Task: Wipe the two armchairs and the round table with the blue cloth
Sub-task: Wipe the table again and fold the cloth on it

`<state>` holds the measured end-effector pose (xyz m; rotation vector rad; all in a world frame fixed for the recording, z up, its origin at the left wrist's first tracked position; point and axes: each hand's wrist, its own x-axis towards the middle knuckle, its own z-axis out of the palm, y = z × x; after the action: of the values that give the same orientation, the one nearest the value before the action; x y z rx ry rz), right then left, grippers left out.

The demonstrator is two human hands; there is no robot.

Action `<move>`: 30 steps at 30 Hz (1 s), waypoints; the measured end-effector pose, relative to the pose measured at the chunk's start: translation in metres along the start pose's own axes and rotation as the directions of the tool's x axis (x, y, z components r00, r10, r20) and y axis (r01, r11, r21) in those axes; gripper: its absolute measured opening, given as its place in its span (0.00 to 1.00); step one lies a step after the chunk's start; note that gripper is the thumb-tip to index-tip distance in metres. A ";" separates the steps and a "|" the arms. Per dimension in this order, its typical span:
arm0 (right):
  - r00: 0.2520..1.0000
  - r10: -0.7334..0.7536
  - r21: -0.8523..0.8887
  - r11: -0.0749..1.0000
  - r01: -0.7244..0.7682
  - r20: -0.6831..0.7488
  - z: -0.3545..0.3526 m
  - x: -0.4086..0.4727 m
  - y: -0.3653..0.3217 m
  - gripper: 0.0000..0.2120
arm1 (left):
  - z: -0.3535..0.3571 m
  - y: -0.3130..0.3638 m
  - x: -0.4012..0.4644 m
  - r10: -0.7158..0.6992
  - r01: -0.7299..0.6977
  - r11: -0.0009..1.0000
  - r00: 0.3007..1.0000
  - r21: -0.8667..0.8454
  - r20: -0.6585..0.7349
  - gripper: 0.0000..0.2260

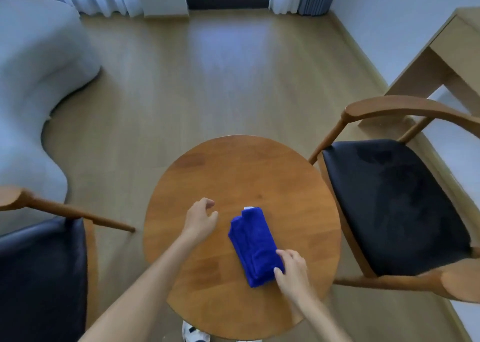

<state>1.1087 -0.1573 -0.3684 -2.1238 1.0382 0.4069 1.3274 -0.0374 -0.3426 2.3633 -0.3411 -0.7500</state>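
Head view: folded blue microfibre cloth (254, 248) lies on the round wooden tabletop (233, 170), long axis running away from the person, tilted slightly left. Right hand (292, 269) is nearer — fingers pinch the cloth's near right corner. Left hand (201, 218) hovers just left, loosely curled, holding nothing. Two black-seated wooden armchairs (394, 201) flank the table, the left one cut off by the frame edge.
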 end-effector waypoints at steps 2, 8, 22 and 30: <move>0.977 -0.170 -0.172 0.974 0.147 -0.129 0.016 0.014 0.000 0.24 | 0.006 -0.027 0.003 0.037 -0.034 0.993 0.999 0.111 -0.023 0.15; 0.877 -0.437 -0.529 0.801 0.279 -0.200 0.072 0.070 -0.025 0.35 | 0.014 -0.097 0.029 0.127 -0.074 0.907 0.986 0.414 -0.104 0.21; 0.797 -0.442 -0.513 0.835 0.199 -0.412 0.028 0.152 0.006 0.29 | 0.013 -0.138 0.089 0.138 -0.043 0.823 0.982 0.566 -0.126 0.26; 0.811 -0.255 -0.361 0.931 0.059 -0.526 0.089 0.187 -0.126 0.33 | 0.016 -0.146 0.090 0.174 -0.080 0.876 0.972 0.476 -0.156 0.28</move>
<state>1.3269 -0.1434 -0.4734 -2.7058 1.1541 -0.1760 1.3981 0.0300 -0.4847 2.8033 -0.6483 -0.3951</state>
